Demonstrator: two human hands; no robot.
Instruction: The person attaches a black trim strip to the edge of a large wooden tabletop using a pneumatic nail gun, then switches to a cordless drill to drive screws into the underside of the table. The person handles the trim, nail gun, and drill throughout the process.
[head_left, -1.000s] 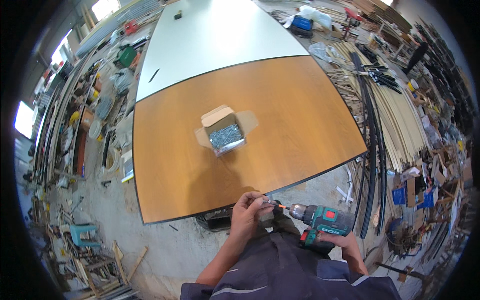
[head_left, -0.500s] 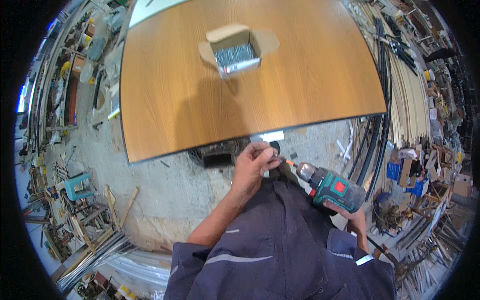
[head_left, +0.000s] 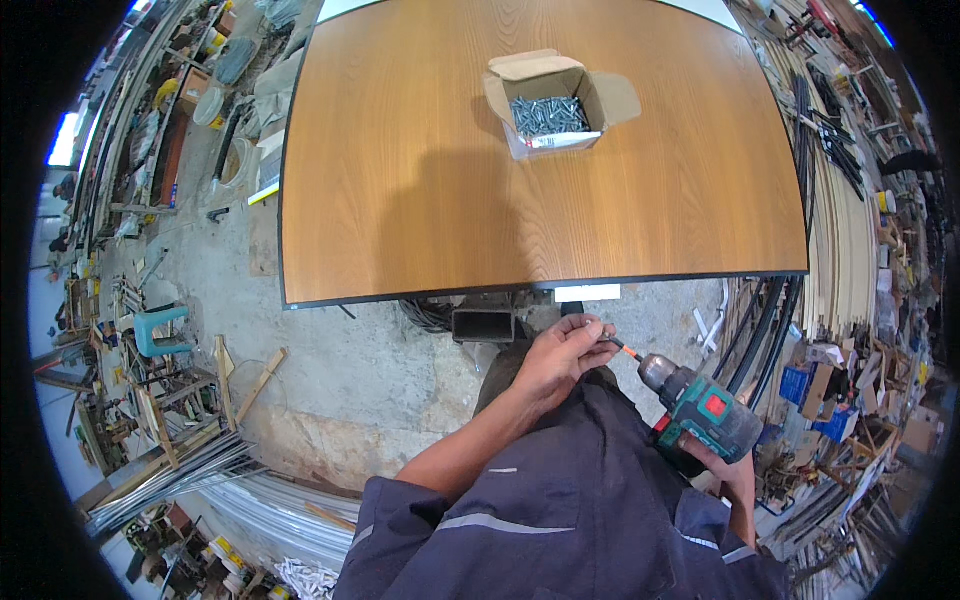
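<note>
In my right hand (head_left: 706,452) is a green and black cordless drill (head_left: 708,412) with a red square on its side, its chuck pointing up and left. A driver bit (head_left: 630,353) with an orange band stands out of the chuck. The fingers of my left hand (head_left: 562,362) are pinched at the bit's front end, around a small metal piece that looks like a screw, mostly hidden by the fingertips. Both hands are close to my body, below the table edge. On the wood-grain tabletop (head_left: 400,110) stands an open cardboard box (head_left: 560,142) holding many screws (head_left: 548,116).
The tabletop's dark edge (head_left: 540,284) runs just beyond my hands. Under it lies a dark rectangular tube (head_left: 484,325). Long wooden strips (head_left: 838,260) and black tubes are at the right. A teal stool (head_left: 160,332), timber pieces and metal rods lie at the left.
The view has turned and shifted, so the table, box and hands sit differently in the picture. My left hand is still pinched at the bit's tip, and the drill stays in my right hand.
</note>
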